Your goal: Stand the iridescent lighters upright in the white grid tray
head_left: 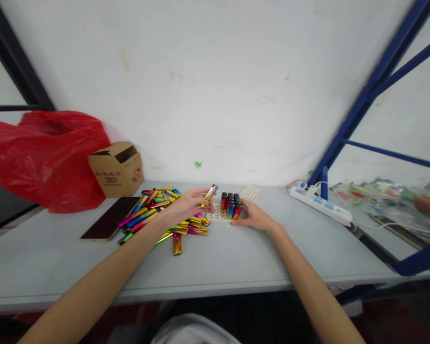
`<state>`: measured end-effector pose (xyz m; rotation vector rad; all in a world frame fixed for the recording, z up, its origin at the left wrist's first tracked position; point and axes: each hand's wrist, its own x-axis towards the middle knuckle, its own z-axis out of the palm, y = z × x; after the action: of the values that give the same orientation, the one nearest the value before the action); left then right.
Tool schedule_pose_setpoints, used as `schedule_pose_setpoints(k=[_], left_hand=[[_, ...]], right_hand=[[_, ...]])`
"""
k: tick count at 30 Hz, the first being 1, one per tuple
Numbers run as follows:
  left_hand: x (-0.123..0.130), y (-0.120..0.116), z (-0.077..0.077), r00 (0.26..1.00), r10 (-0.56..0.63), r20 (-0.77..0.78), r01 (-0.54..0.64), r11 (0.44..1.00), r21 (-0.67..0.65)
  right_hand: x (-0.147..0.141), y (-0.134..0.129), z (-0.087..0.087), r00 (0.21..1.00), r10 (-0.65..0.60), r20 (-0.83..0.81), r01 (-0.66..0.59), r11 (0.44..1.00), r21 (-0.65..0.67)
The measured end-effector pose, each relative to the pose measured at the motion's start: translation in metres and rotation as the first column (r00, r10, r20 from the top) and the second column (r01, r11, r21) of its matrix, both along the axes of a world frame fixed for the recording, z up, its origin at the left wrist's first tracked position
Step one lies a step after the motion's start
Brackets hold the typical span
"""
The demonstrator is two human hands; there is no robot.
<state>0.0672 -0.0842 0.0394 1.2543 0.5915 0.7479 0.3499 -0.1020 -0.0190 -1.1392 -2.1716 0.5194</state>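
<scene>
Lighter [210, 192], tilted, upper end jutting above left hand's grip [188, 203]

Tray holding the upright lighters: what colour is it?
The tray is off-white; it shows best in the head view, the only one here.

Held tilted by the white tray [214, 213]: 1 shiny gold lighter [211, 192]. Standing up on the tray: black-topped red and blue lighters [231, 208]. Messily piled left: shiny rainbow lighters [143, 219].

A workshop, judging by the grey workbench [258, 258], blue metal frame [367, 98] and heaped shiny lighter-like pieces [140, 218]
</scene>
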Motion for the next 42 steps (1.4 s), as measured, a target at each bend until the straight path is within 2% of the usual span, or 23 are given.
schedule_pose_setpoints(k=[5,10,17,23,42], left_hand=[[0.007,-0.003,-0.008,0.999,0.013,0.04,-0.009,0.995,-0.1],[0.009,0.0,-0.013,1.0,0.003,0.017,0.001,0.976,-0.217],[0.012,0.001,-0.017,0.998,-0.051,-0.045,0.043,0.984,-0.173],[0.013,0.004,-0.018,1.0,-0.009,-0.019,0.006,0.992,-0.125],[0.015,0.001,-0.018,0.998,0.053,-0.015,-0.055,0.989,-0.138]], right_hand=[[0.002,0.002,-0.004,1.0,-0.011,0.001,0.011,1.0,-0.003],[0.002,0.002,-0.005,1.0,-0.01,-0.005,0.01,1.0,-0.003],[0.001,0.001,-0.002,1.0,0.004,-0.024,-0.004,1.0,0.003],[0.002,0.002,-0.004,1.0,-0.011,0.007,0.011,1.0,0.004],[0.002,0.003,-0.004,1.0,0.004,0.004,-0.004,1.0,0.015]])
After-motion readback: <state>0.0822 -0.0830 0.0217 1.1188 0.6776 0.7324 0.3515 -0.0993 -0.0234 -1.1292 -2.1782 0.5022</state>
